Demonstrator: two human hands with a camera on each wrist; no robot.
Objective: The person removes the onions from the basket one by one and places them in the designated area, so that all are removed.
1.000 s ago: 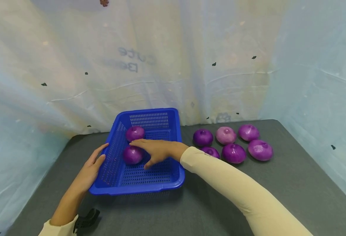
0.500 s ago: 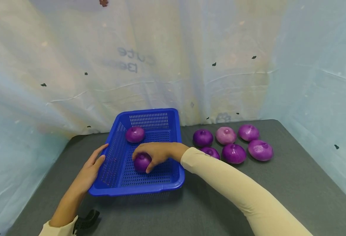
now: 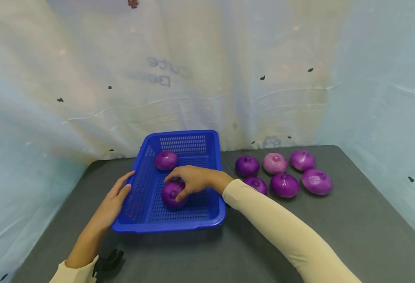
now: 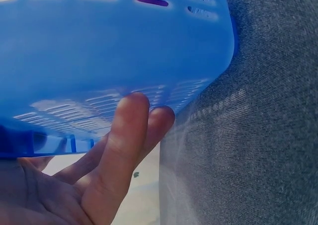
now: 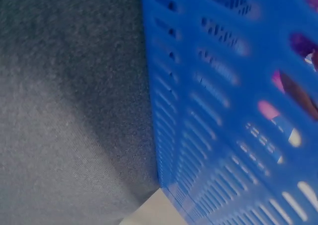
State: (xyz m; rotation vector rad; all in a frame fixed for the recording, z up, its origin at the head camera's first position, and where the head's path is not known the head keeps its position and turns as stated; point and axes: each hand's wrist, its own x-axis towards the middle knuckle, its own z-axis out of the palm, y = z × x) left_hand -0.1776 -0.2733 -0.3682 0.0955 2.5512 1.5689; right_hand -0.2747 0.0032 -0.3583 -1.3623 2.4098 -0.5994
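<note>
In the head view a blue plastic basket (image 3: pixel 168 226) with slotted walls stands left of centre on the dark table. My left hand (image 3: pixel 108 208) rests along its left side, fingers fairly straight. The left wrist view shows my left fingers (image 4: pixel 130 130) touching the outer wall. Inside the basket, my right hand (image 3: pixel 194 181) has its fingers and thumb curved round a red onion (image 3: pixel 170 193). A second red onion (image 3: pixel 166 160) lies farther back in the basket. From the right wrist, the basket wall (image 5: pixel 194 135) hides most of the hand; bits of purple show through the slots.
Several more onions lie in two rows right of the basket, among them a pale pink onion (image 3: pixel 275 163) and a large purple onion (image 3: pixel 317 182). A black strap-like object (image 3: pixel 111 260) is by my left wrist. A pale curtain (image 3: pixel 207 78) hangs behind the table.
My right hand has closed round the front onion and shifted it a little right within the basket; the onion has turned. My left hand stays at the basket's side. The head view has shifted slightly.
</note>
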